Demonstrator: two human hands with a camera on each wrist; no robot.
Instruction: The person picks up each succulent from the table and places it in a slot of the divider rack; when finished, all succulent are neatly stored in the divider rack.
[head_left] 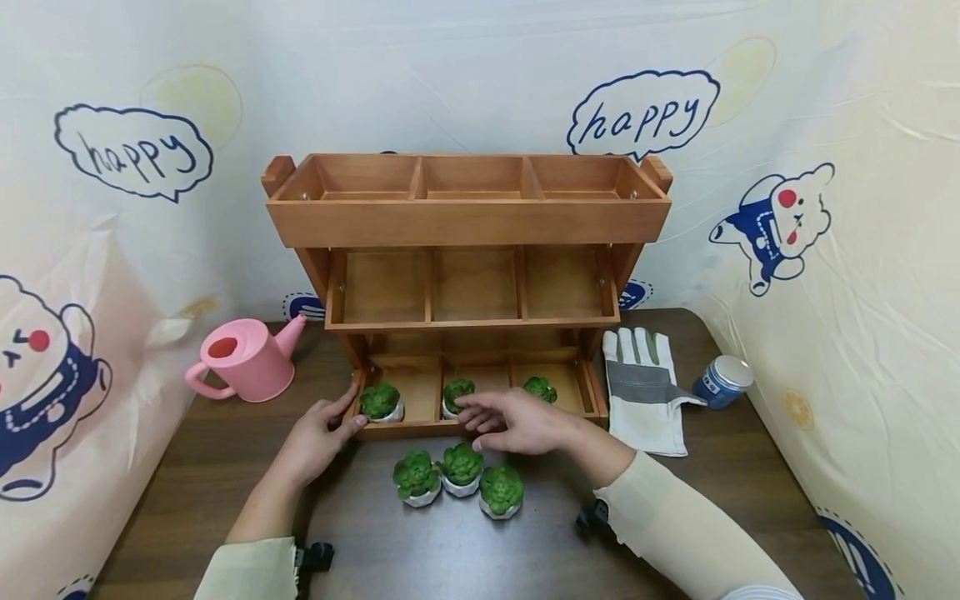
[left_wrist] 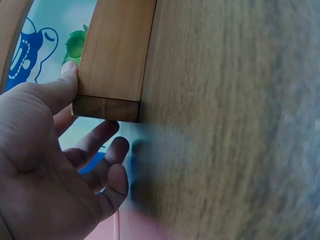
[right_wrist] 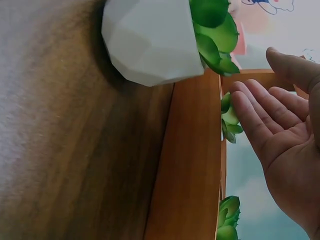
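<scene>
A three-tier wooden planter shelf stands at the back of the table. My left hand holds the left front corner of its bottom tier, the thumb on the rim and the other fingers around the end. My right hand hovers over the bottom tier with relaxed, extended fingers and an empty palm, fingertips beside the middle potted succulent. Flanking that plant in the same tier are a left succulent and a right one, partly hidden by my hand.
Three more potted succulents, a left one, a middle one and a right one, stand before the shelf. A pink watering can is at left; white-grey gloves and a blue can lie at right.
</scene>
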